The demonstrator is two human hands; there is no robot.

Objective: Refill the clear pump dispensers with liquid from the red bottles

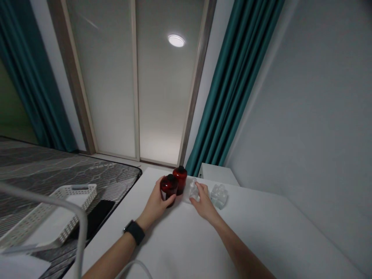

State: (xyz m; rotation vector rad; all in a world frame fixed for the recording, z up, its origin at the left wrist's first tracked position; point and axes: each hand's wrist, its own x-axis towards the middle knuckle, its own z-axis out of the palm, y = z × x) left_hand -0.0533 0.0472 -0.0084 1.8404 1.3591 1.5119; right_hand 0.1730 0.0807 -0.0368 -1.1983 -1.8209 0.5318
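My left hand (159, 198), with a dark watch on the wrist, is wrapped around a dark red-brown bottle (168, 183) with a black top. Just behind it to the right stands a second bottle (180, 179) of the same kind. A clear, see-through object (193, 188) sits between the thumb and fingers of my right hand (202, 199); its exact kind is hard to make out. Right of that hand, another clear, lumpy object (219, 195) rests on the white table (186, 240).
A white perforated basket (78, 190) lies on the grey-patterned bed (110, 170) at left, beside a flat black item (99, 215). A pale curved tube (83, 232) crosses the lower left. Behind the table are a white cabinet (217, 173) and a teal curtain (229, 89).
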